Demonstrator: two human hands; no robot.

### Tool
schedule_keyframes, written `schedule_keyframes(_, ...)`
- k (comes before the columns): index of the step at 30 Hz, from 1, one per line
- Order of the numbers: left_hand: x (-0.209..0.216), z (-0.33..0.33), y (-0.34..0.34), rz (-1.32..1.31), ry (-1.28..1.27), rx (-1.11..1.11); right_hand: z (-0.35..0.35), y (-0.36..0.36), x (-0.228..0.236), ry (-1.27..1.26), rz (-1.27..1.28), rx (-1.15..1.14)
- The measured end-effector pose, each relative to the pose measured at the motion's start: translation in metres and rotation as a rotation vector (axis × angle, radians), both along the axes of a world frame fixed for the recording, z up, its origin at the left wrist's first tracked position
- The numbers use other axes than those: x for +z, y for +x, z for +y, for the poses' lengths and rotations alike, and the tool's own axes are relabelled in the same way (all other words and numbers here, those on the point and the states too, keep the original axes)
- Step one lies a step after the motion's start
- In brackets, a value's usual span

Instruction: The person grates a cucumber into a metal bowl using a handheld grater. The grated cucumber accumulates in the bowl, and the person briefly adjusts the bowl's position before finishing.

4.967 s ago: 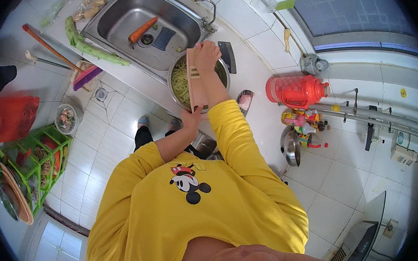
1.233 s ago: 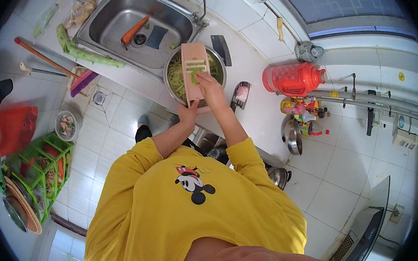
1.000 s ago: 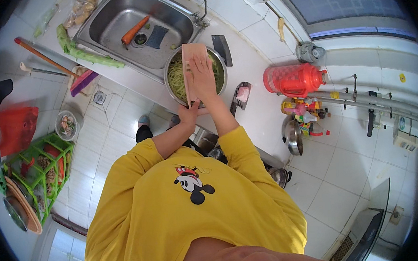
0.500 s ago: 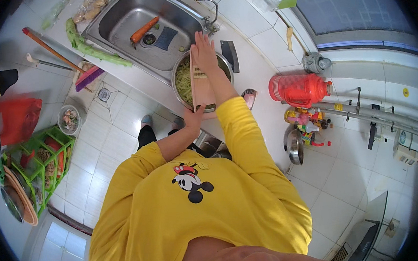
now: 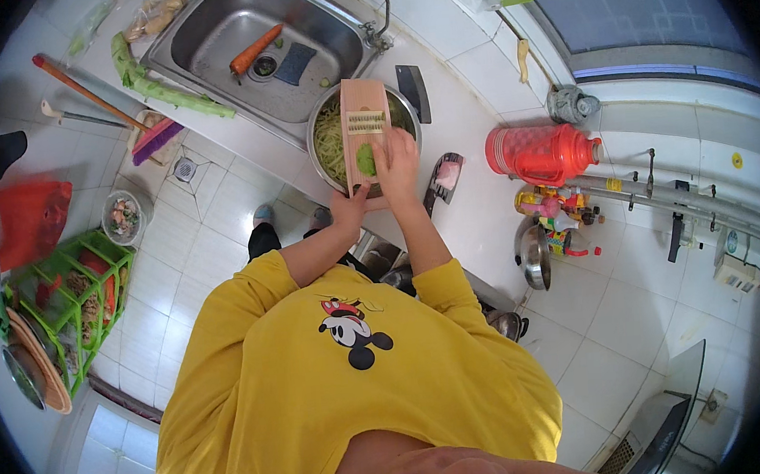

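A wooden grater [image 5: 362, 94] with a metal blade section lies across a steel bowl [image 5: 313, 145] on the counter. Pale green vegetable shreds [image 5: 330, 145] fill the bowl's left side. My left hand [image 5: 348, 209] is closed on the grater's near end, thumb on top. Fingers bent, my right hand [image 5: 399, 163] presses a light green vegetable piece [image 5: 364, 157] flat against the board, on the near side of the blades. The hand partly covers that piece and the bowl's right side.
Beyond the bowl is a steel sink [image 5: 207, 38] holding a carrot [image 5: 256, 49] and a blue-grey pad [image 5: 296, 64]. A cleaver [image 5: 414, 94] lies right of the bowl, near a dark object with a pink piece [image 5: 448, 175]. A red thermos [image 5: 542, 153] stands farther right.
My right hand has slid back toward me along the grater, from its far end to the near side of the blades. The green piece now shows. My left hand keeps its hold.
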State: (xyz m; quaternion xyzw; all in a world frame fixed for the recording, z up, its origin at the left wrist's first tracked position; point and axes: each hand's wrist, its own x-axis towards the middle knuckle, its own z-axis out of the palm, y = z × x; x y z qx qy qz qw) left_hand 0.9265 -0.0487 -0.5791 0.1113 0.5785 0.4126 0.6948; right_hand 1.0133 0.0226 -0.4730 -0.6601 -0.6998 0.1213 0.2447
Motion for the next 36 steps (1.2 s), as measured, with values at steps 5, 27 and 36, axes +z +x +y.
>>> schedule_keyframes(5, -0.002, 0.000, -0.001, -0.055, 0.063, -0.033, -0.032, -0.003, 0.003, -0.064, 0.064, 0.010)
schedule_keyframes(27, 0.025, 0.001, -0.006, 0.002, 0.073, 0.035, 0.046, -0.025, -0.047, 0.032, -0.253, 0.066)
schedule_keyframes(36, 0.023, 0.004, -0.007, 0.168, -0.050, -0.098, 0.108, -0.022, -0.065, 0.140, -0.327, -0.008)
